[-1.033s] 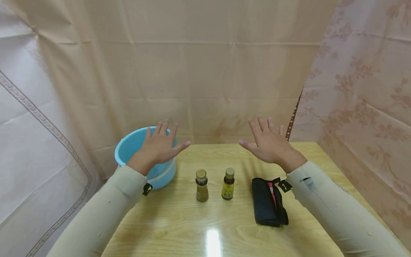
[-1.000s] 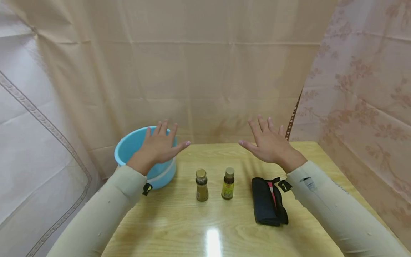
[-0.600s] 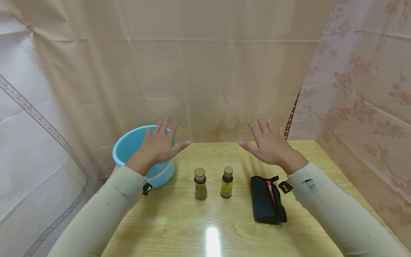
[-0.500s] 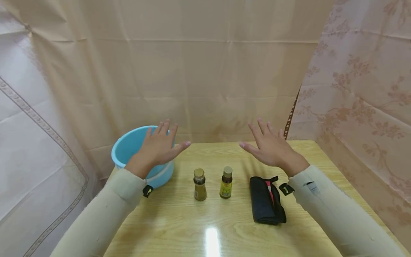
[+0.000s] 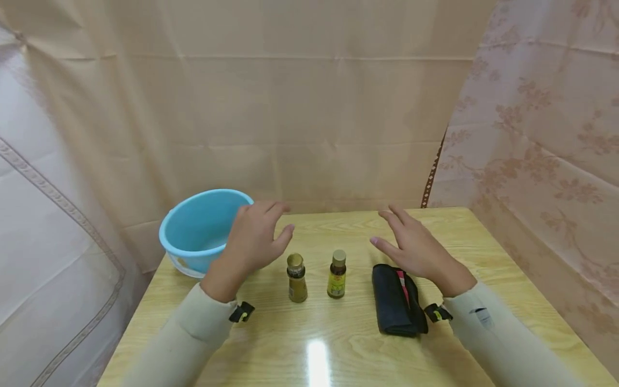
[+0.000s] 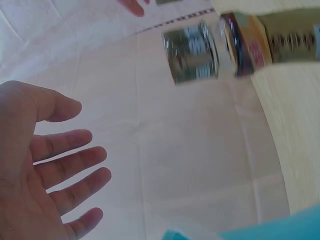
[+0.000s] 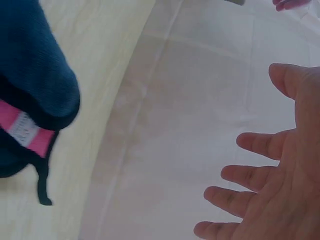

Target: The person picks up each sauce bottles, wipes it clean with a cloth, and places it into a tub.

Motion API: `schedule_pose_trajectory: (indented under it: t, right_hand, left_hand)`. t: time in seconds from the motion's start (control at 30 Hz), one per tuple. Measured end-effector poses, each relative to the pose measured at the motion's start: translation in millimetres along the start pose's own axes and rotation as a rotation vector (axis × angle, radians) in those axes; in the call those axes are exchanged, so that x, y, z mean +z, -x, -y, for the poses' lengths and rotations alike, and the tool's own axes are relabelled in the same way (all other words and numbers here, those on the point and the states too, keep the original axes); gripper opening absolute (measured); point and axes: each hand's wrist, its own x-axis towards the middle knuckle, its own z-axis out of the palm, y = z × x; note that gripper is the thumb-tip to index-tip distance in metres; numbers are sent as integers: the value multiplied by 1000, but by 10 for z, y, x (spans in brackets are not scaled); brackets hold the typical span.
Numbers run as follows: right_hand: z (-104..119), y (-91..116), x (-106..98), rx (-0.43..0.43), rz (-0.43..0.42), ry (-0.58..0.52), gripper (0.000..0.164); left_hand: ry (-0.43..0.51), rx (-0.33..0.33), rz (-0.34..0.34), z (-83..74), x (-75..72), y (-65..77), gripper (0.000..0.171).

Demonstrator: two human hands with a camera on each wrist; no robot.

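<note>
My left hand (image 5: 253, 236) hovers between the blue bucket (image 5: 166, 236) and a gold-capped spice jar (image 5: 297, 287), thumb and fingers apart with nothing between them. In the left wrist view the jar (image 6: 192, 52) lies off past the fingertips. My right hand (image 5: 418, 250) hangs above the far end of a folded black cloth pouch (image 5: 391, 306), its fingers spread and holding nothing. A small brown bottle (image 5: 336, 282) with a yellow label and tan cap stands upright just right of the jar. The pouch (image 7: 40, 65) shows a pink strip with a white tag in the right wrist view.
Everything stands on a light wood table (image 5: 271, 344) with a bright reflection near its front. A beige curtain (image 5: 309, 118) hangs behind the far edge. Floral cloth (image 5: 546, 161) closes off the right side, and white cloth (image 5: 43, 242) the left.
Both hands have come lower and nearer, the left also shifting right, off most of the bucket's opening. Their fingers are more bent than before. The head view has shifted slightly; the objects stay in place.
</note>
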Motion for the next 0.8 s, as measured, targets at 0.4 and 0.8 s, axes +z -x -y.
schedule_pose_trajectory:
  t: [0.4,0.8]
  right_hand:
    - [-84,309,185,-1,3,-61,75]
    - [-189,566,425,-53,2,-37,67]
  left_hand:
    - [9,117,-59,-289,113,108,29]
    - [41,95,-66,-417,183,169,24]
